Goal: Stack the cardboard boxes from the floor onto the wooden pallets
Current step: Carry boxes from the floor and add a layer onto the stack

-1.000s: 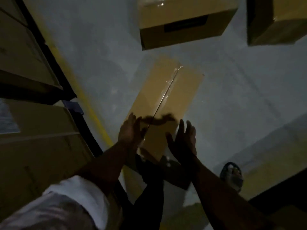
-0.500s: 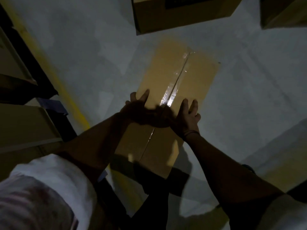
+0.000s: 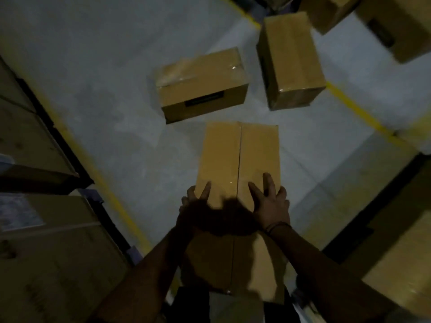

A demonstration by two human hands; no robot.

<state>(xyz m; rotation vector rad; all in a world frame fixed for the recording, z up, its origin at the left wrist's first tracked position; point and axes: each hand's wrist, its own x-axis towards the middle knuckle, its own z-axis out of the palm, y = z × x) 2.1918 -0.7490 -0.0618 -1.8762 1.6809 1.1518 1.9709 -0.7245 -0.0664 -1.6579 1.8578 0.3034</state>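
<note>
A long taped cardboard box (image 3: pixel 238 157) lies lengthwise straight in front of me, its near end by my body. My left hand (image 3: pixel 192 203) grips its left edge, thumb on top and fingers over the side. My right hand (image 3: pixel 271 202) grips the right edge with the thumb and a finger spread on top. Whether the box is off the grey floor I cannot tell. Stacked boxes (image 3: pixel 49 252) stand at the left on a blue pallet (image 3: pixel 93 198).
On the floor beyond lie a box with a black label (image 3: pixel 203 87), another box (image 3: pixel 290 61) and more boxes (image 3: pixel 396 26) at the top right. Yellow floor lines (image 3: pixel 105 178) border both sides. Further boxes (image 3: pixel 401 264) stand at the right.
My hands went from hovering above the box to holding its two long edges. The box now points straight away from me, and more floor boxes have come into view.
</note>
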